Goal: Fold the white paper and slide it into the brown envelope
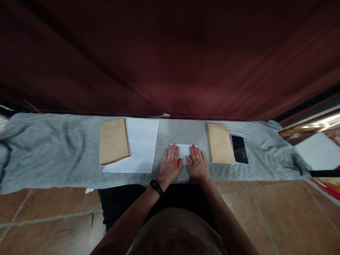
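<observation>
On the long grey cloth (79, 141), about the middle of its length and a little closer to its near edge than to its far edge, lies a small piece of white paper (184, 152). The left hand (170, 164), which has a black band (156, 188) at its wrist, rests on the left side of this paper, and the right hand (198, 163) rests on its right side. The 2 hands are flat, palms down, with the fingers extended and lying near each other; neither hand grips anything. Between them, a strip of the paper is visible. I judge that the step in hand is pressing or smoothing the paper against the cloth; whether it is folded, I cannot tell. In my judgement, the next move calls for even pressure from the 2 hands, and for a lifted palm if the paper must be turned or taken by its edge. Toward the left end of the cloth, a stack of brown envelopes (113, 140) lies partly over white sheets (143, 145), which reach near the near edge. Toward the right end there is another brown stack (220, 143), and just beside it a phone (239, 149) with a dark screen. Beyond the far edge is a dark red fabric (170, 71).
</observation>
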